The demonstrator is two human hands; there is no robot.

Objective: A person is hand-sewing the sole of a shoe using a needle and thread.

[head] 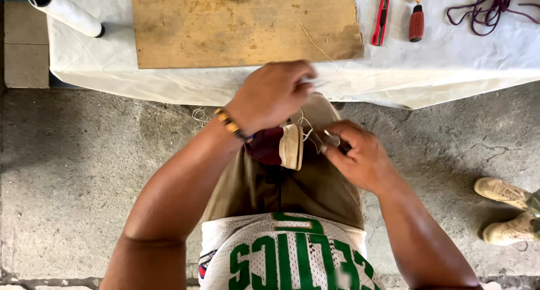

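A dark red shoe (pixel 269 145) with a cream sole (pixel 291 146) rests on my lap, sole side turned right. My left hand (pixel 273 93), with a beaded bracelet on the wrist, is raised above the shoe and pinches a pale thread (pixel 306 130) that runs down to the sole. My right hand (pixel 360 155) sits just right of the sole, fingers closed on a small dark metal tool (pixel 333 139) whose tip points at the shoe. What kind of tool it is cannot be told.
A white-covered table (pixel 450 59) stands ahead with a wooden board (pixel 242 26), a red utility knife (pixel 381 17), a red-handled tool (pixel 416 23), a purple cord (pixel 489 6) and a white roll (pixel 64 10). Another person's beige shoes (pixel 506 211) stand at right on the concrete floor.
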